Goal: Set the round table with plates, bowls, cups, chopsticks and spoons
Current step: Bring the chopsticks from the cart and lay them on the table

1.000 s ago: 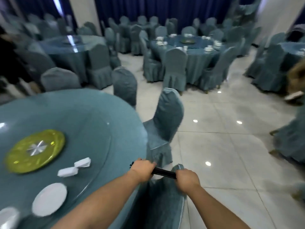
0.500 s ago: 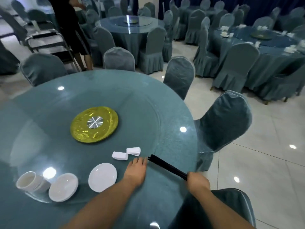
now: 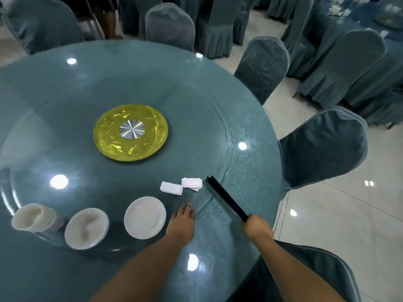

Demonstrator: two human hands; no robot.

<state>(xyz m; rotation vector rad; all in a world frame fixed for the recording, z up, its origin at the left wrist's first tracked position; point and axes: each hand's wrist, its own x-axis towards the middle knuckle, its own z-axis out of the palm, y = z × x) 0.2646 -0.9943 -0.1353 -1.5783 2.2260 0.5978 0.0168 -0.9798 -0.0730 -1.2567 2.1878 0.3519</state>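
- You're holding a bundle of black chopsticks [image 3: 226, 198] by the near end in your right hand [image 3: 257, 225], fingers curled tight around them, the far tips reaching out over the tabletop [image 3: 250, 171] toward the two small white packets [image 3: 182, 185].
- Your left hand [image 3: 182, 221] is lying flat on the glass with fingers straight, holding nothing, just right of the plate stack [image 3: 145, 216].
- Everything else is waiting along the near rim: the bowls [image 3: 86, 227] left of the plates, and the stacked cups [image 3: 36, 217] at the far left (no spoons I can make out from here).
- The yellow turntable hub [image 3: 130, 132] is sitting at the centre, well apart from all of it.
- By my reading, you're only just starting: no place is laid yet, and the chopsticks look like the step in hand.
- To do it well, try bringing the left hand over to peel off one pair, keeping the rest clamped so the bundle isn't fanning out.
- Aim each pair in front of a chair [image 3: 322, 147], tips pointing inward, parallel and close together.
- Lower them gently, since they could easily skid on the glass.
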